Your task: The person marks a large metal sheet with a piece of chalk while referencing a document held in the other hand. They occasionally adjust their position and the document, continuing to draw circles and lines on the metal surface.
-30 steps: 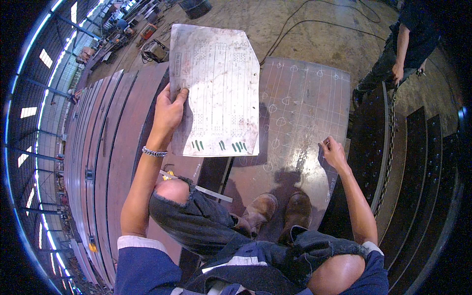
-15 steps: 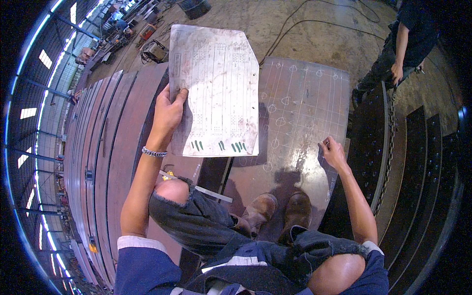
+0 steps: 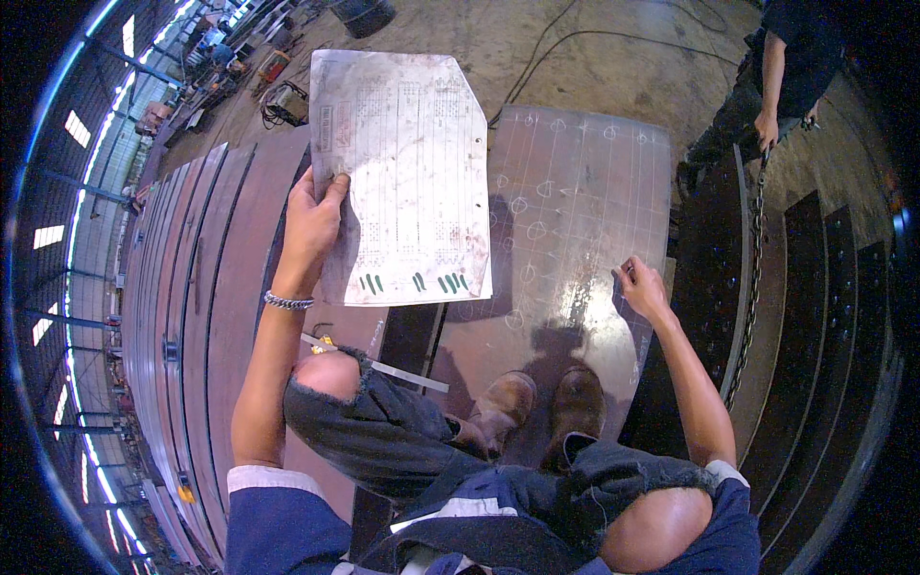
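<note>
My left hand point(image 3: 314, 218) grips a stained paper drawing point(image 3: 412, 182) by its left edge, thumb on top and fingers behind it. Printed tables cover the sheet, with green pen strokes along the bottom, and one top corner is cut off. My right hand point(image 3: 641, 287) hovers over the right side of a steel plate point(image 3: 575, 211), thumb and fingers pinched together. Whatever it may hold is too small to make out. Chalk lines and circles mark the plate. My boots point(image 3: 579, 402) rest on it, and the sheet hides part of its left side.
Long steel plates point(image 3: 192, 249) lie stacked on the left. A metal ruler point(image 3: 407, 375) lies beside my knee. On the right, a chain point(image 3: 752, 278) runs along dark steel beams point(image 3: 800, 316), near a standing co-worker point(image 3: 767, 96). Cables point(image 3: 537, 59) cross the floor beyond.
The paper and my left hand have shifted slightly left in the view, along with the surroundings. My right hand has moved a little left and up, its fingers still pinched.
</note>
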{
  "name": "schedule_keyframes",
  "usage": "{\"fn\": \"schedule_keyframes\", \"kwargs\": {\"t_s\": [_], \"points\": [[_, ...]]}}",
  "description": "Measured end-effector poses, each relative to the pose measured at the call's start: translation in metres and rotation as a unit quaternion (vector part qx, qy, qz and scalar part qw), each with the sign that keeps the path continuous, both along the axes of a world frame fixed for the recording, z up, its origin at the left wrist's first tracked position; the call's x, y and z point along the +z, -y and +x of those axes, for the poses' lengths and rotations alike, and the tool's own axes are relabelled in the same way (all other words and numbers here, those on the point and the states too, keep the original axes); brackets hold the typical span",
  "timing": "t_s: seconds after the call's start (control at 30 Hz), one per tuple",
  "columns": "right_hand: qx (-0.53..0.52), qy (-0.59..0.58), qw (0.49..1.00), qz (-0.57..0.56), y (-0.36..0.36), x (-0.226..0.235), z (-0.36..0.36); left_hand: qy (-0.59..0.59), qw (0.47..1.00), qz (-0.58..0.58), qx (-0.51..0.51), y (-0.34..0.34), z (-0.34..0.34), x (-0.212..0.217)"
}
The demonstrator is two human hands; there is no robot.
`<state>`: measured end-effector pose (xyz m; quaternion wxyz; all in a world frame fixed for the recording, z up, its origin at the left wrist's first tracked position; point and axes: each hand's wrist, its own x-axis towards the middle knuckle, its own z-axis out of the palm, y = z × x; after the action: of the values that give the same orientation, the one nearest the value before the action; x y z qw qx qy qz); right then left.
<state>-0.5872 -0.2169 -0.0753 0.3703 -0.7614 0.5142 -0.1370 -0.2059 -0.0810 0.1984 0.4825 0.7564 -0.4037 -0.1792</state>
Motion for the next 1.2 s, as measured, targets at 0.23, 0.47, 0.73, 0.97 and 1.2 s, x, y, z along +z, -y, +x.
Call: {"fn": "schedule_keyframes", "kwargs": {"t_s": [0.23,0.47,0.73,0.97,1.2], "points": [[0.001,0.014,1.0,-0.019,-0.001,-0.001,-0.002,0.025,1.0,0.013,0.005,0.0,-0.007,0.005],[0.009,0.017,0.999,-0.027,0.0,-0.004,-0.003,0.001,1.0,0.014,-0.006,0.0,-0.008,0.004],[0.002,0.006,1.0,-0.009,-0.002,0.0,0.002,0.01,1.0,0.014,0.002,-0.003,0.0,0.002],[-0.005,0.016,1.0,-0.019,-0.001,-0.007,-0.001,0.03,0.999,0.018,0.0,0.001,-0.004,0.004],[0.013,0.0,1.0,-0.023,0.0,0.009,0.0,0.019,0.999,0.031,-0.01,0.0,-0.004,0.006]]}}
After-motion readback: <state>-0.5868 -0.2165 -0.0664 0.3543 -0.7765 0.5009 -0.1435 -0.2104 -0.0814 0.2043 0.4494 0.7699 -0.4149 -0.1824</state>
